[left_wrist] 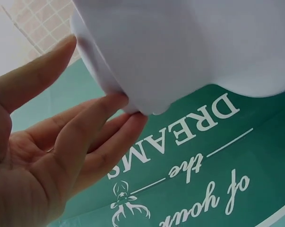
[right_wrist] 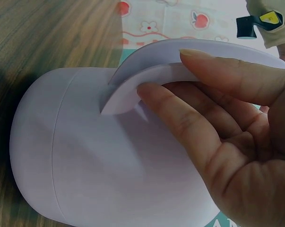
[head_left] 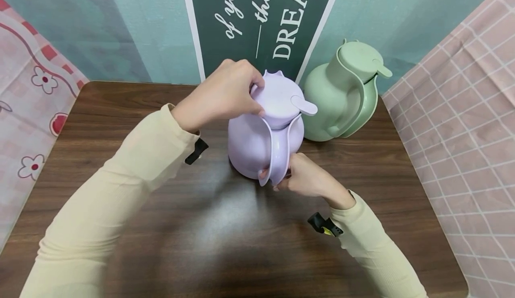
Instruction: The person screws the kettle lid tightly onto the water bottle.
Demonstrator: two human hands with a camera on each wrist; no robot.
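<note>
A lavender insulated jug (head_left: 249, 144) stands on the wooden table, its round lid (head_left: 275, 99) on top and its handle (head_left: 278, 153) facing the near side. My left hand (head_left: 231, 88) pinches the lid's left edge between thumb and fingers; in the left wrist view the fingertips (left_wrist: 117, 100) touch the rim of the pale top. Low on the jug, my right hand (head_left: 307, 177) holds the handle. The right wrist view shows the thumb and fingers of that hand (right_wrist: 227, 137) curled about the handle's curved strip, beside the jug's smooth body (right_wrist: 109, 161).
A similar green jug (head_left: 326, 99) stands close behind and to the right of the lavender one. The dark wooden table (head_left: 193, 244) meets a teal backdrop with a lettered green panel (head_left: 257, 16). Pink patterned cloths (head_left: 474, 155) hang at both sides.
</note>
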